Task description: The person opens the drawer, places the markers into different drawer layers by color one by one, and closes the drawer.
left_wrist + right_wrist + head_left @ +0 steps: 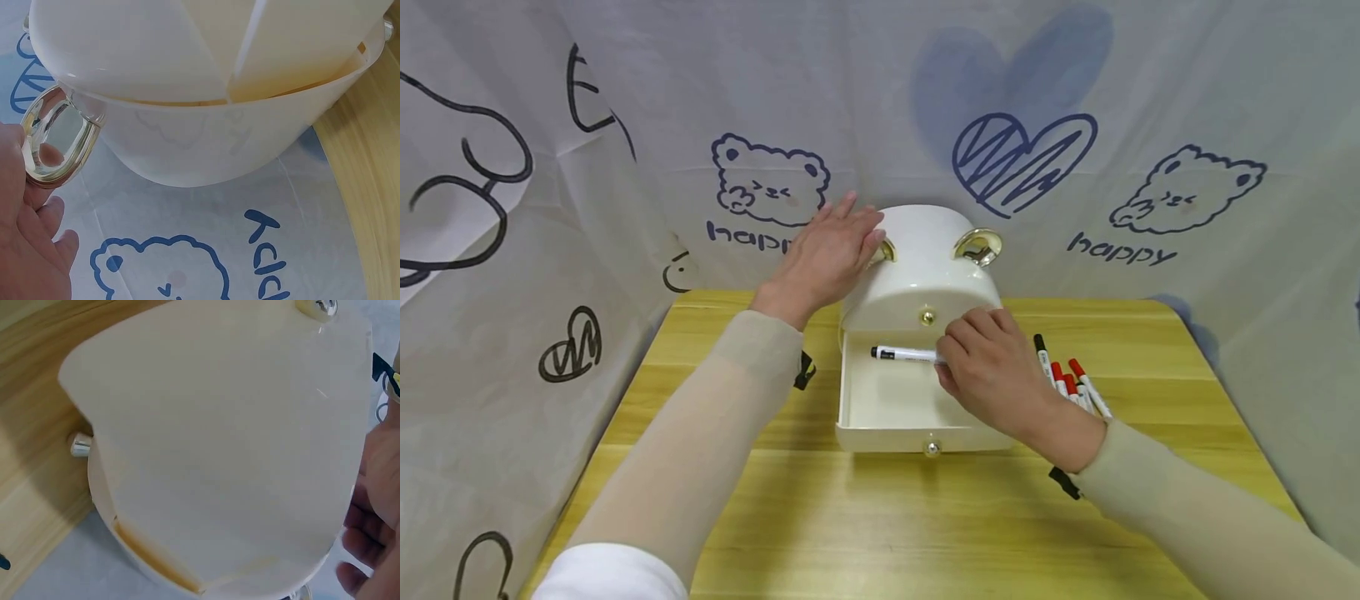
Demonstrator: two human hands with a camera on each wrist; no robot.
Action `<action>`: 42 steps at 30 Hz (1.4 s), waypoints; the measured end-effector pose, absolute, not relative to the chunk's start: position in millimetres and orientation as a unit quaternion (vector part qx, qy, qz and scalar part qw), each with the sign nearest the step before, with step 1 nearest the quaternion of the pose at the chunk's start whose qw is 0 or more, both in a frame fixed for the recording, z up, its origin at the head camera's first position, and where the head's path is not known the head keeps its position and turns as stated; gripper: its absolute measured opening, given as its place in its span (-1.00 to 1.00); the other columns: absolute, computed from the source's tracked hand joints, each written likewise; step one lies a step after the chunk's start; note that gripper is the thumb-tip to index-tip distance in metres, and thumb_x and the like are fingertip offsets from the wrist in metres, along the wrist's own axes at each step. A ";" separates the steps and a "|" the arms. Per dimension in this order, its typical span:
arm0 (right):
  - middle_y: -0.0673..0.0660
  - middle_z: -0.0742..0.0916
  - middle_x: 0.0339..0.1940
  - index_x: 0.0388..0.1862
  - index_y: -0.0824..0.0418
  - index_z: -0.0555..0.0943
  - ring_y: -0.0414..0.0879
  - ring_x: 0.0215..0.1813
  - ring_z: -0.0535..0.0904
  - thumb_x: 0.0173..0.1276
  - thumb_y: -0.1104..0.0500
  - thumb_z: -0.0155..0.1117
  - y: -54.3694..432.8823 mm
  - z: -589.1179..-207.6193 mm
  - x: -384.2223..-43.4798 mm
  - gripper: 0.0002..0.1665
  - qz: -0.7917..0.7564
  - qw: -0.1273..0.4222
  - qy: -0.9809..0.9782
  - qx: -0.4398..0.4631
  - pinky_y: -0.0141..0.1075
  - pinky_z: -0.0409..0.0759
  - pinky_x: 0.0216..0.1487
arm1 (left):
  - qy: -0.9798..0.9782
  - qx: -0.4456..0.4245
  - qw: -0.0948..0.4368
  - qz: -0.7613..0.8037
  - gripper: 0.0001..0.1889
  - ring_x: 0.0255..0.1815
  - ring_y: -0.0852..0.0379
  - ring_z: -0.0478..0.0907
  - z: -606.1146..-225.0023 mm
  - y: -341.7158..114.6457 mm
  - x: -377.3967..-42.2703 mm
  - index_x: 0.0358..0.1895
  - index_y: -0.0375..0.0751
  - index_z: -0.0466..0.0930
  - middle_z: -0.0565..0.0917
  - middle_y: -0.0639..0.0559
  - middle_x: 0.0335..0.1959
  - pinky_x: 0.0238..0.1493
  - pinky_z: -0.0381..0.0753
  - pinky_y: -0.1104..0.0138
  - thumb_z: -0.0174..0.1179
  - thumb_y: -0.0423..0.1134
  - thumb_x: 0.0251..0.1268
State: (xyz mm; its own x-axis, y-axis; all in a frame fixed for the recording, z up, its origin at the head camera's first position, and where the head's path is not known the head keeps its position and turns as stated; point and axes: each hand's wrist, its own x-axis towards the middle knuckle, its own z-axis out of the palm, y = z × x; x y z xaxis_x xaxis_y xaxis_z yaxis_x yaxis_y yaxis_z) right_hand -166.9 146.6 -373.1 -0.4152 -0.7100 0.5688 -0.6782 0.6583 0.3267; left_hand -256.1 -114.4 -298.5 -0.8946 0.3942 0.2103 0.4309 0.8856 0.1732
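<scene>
One marker (904, 354) is clamped by its right end in the curled fingers of the right hand (1000, 379), over the pulled-out drawer (887, 404); we judge this grip keeps it level. The left hand (827, 254), fingers loosely extended, appears to touch the left gold ring (78, 152), presumably to steady the white box (925, 237). We count two gold rings, two knobs (932, 449) and one drawer. Right, on the table (865, 525), we count at least four loose markers (1100, 400), three red-capped, one black-capped; overlap prevents an exact figure.

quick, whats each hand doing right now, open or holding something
Left hand: open, at the gold ear.
Right hand: holding a black-capped white marker.
</scene>
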 end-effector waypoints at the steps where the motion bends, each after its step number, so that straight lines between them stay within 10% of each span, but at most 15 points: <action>1: 0.14 0.73 -0.24 -0.30 0.21 0.63 0.13 -0.07 0.57 0.33 0.08 0.48 145.6 -373.7 -166.5 -0.76 -0.032 0.337 -0.844 0.417 -0.07 0.54 -0.10 | -0.967 -0.213 0.084 -0.107 -0.40 0.79 -0.04 -0.17 -298.4 -114.2 -256.0 0.66 -0.09 0.23 0.25 -0.01 0.69 0.81 -0.21 0.05 -0.37 0.09 0.81; 42: 0.02 0.72 -0.27 -0.35 0.10 0.68 0.03 -0.12 0.50 0.33 -0.16 0.52 133.1 -387.1 -167.7 -0.63 -0.063 0.230 -0.862 0.447 -0.17 0.44 -0.11 | -0.968 -0.204 0.084 -0.117 -0.39 0.79 0.00 -0.15 -299.9 -113.5 -257.4 0.66 -0.08 0.25 0.29 0.01 0.68 0.81 -0.21 0.08 -0.37 0.11 0.80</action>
